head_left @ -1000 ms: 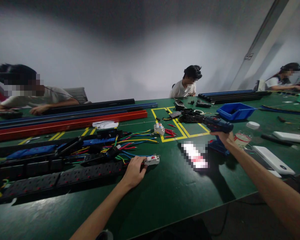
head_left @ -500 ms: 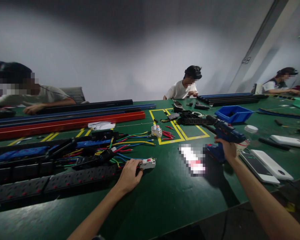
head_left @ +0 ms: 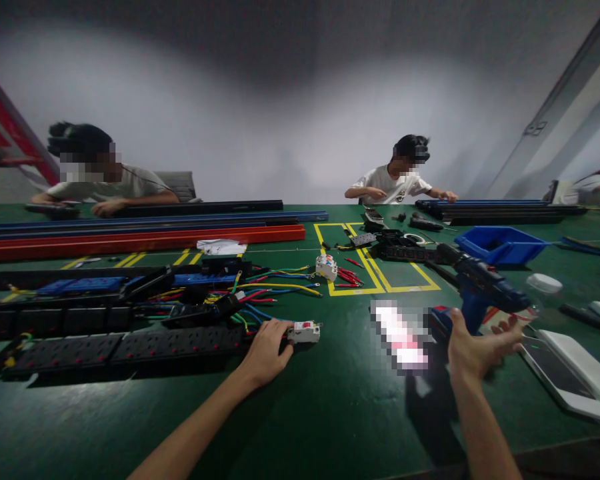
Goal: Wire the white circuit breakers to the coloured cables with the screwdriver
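My left hand [head_left: 267, 352] lies on the green table [head_left: 330, 413], fingers curled over the right end of a long black power strip [head_left: 130, 347]. Its fingertips touch a small white circuit breaker [head_left: 305, 331] with a red switch at that end. My right hand [head_left: 475, 352] hovers with fingers spread, palm toward the grip of a blue cordless screwdriver [head_left: 480, 288]. The tool stands upright on its battery base just beyond the hand. The fingers do not close round the grip. A blurred white and red object [head_left: 399, 335] lies between my hands.
Loose coloured wires [head_left: 265, 287], a second white breaker [head_left: 327, 267] and more black strips lie behind my left hand. Long red and blue rails [head_left: 145, 241] run across the back left. A blue bin [head_left: 500, 245] and phones [head_left: 565, 373] lie right. People work across the table.
My right hand has let go of the screwdriver's grip and opened, dropping back toward me. The view has swung left. My left hand stays at the strip's end.
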`<state>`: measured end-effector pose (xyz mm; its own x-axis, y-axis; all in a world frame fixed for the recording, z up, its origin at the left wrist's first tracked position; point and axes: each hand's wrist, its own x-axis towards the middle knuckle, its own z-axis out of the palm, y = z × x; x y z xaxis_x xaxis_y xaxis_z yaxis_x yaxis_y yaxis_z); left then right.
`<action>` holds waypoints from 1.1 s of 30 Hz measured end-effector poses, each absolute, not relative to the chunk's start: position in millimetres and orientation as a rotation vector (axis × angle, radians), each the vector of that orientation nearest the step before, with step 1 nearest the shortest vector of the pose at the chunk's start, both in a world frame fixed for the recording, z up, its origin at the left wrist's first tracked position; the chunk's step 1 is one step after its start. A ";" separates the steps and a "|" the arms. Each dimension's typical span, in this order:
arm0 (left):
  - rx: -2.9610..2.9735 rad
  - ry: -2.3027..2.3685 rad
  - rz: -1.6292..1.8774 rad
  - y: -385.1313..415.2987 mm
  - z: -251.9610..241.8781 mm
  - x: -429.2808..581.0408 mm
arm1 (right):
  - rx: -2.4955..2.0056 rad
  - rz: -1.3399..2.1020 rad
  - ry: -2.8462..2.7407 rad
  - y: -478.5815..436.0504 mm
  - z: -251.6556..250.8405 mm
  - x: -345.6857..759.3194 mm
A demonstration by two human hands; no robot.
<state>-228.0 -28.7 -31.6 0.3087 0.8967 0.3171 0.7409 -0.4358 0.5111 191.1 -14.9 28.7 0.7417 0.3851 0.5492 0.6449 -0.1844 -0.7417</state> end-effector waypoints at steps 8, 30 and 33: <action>2.275 1.482 0.819 -30.1 -27.6 -227.0 | -1.631 -0.282 -1.685 43.6 16.5 34.8; 2.175 1.398 0.836 -31.5 -30.8 -232.9 | -1.794 0.032 -2.306 79.1 -13.7 41.5; 2.183 1.419 0.840 -31.4 -30.5 -231.8 | -1.723 0.141 -2.364 75.0 -6.5 49.1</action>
<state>-231.8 -31.4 -30.5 0.3029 0.9153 0.2655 0.6730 -0.4027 0.6204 49.1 75.0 -6.5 -0.2930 0.9492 0.1147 0.9288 0.3110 -0.2016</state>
